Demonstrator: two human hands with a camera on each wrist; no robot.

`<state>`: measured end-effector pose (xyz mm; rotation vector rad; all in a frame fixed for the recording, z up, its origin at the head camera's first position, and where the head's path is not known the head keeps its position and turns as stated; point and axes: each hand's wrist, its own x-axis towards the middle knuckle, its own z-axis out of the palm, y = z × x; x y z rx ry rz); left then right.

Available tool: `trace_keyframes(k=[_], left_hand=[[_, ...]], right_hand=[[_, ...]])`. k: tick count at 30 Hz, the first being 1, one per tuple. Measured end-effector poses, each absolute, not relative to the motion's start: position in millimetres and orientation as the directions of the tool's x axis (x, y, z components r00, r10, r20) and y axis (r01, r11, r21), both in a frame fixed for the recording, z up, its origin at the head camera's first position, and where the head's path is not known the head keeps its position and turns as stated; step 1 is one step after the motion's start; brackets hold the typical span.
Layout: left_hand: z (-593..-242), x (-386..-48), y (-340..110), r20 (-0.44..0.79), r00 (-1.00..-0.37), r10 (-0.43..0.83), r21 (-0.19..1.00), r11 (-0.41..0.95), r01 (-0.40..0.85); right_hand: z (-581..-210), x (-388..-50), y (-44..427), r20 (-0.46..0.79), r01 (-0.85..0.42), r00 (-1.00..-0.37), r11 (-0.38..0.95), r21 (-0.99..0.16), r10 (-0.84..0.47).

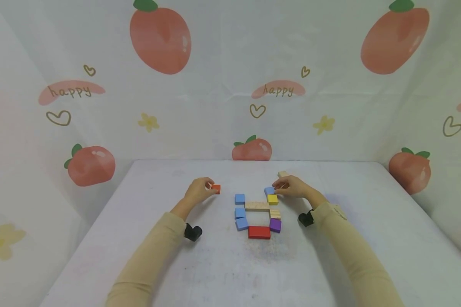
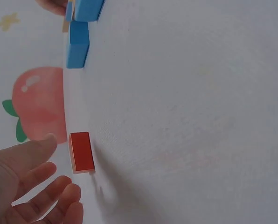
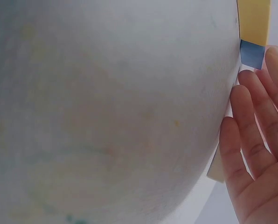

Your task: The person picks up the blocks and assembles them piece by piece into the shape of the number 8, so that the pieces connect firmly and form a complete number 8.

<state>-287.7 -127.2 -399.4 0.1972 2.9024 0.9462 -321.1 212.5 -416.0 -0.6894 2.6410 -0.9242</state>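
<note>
My left hand (image 1: 199, 190) is beside a small red block (image 1: 216, 189) on the left of the table. In the left wrist view its thumb and loosely bent fingers lie apart from the red block (image 2: 82, 152). At the far end of the block arrangement, my right hand (image 1: 293, 186) is at a blue block (image 1: 269, 190) behind a yellow block (image 1: 272, 199). The right wrist view shows relaxed fingers (image 3: 244, 100) and the thumb close to the blue block (image 3: 253, 54); whether they touch it I cannot tell.
A plain wooden block (image 1: 282, 174) lies behind my right hand. The arrangement also includes several blue blocks (image 1: 240, 199) on its left, a long wooden block (image 1: 257, 206), a striped wooden block (image 1: 275, 214), a purple block (image 1: 275, 225) and a long red block (image 1: 259, 232) nearest me.
</note>
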Motion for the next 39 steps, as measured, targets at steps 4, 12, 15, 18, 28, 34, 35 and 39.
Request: trace_keyframes(k=[4,12,15,18,28,34,35,39], left_hand=[[-399.0,-292.0,-127.8,-0.091,-0.983,0.16,0.574,0.815,0.079],[-473.7,-351.2,-154.2,-0.022,-0.969,0.246,0.535,0.822,0.197],[-463.3,-344.5,-150.9,-0.057,-0.972,0.226,0.545,0.823,0.159],[-430.7,-319.5,-140.0,-0.095,-0.973,0.209,0.539,0.833,0.126],[-414.0,-300.0,-135.1,-0.021,-0.975,0.22,0.51,0.842,0.179],[-416.4,-301.9,-134.7,-0.017,-0.978,0.209,0.511,0.842,0.171],[-416.9,-302.0,-134.7,-0.015,-0.978,0.208,0.509,0.844,0.172],[-417.9,-301.5,-134.2,-0.013,-0.979,0.202,0.508,0.845,0.167]], right_hand=[[-415.3,-320.2,213.2,-0.083,-0.35,-0.853,0.682,-0.642,-0.516],[-414.4,-319.4,213.7,-0.082,-0.353,-0.847,0.671,-0.652,-0.525],[-414.9,-319.7,214.0,-0.081,-0.353,-0.846,0.667,-0.656,-0.527],[-415.3,-320.1,214.0,-0.082,-0.351,-0.844,0.662,-0.662,-0.529],[-416.4,-322.0,214.2,-0.086,-0.353,-0.844,0.668,-0.655,-0.53],[-415.9,-321.7,213.6,-0.09,-0.348,-0.843,0.666,-0.66,-0.53],[-416.2,-321.9,213.4,-0.091,-0.348,-0.843,0.666,-0.66,-0.531],[-417.8,-323.0,213.1,-0.098,-0.338,-0.848,0.673,-0.658,-0.521]])
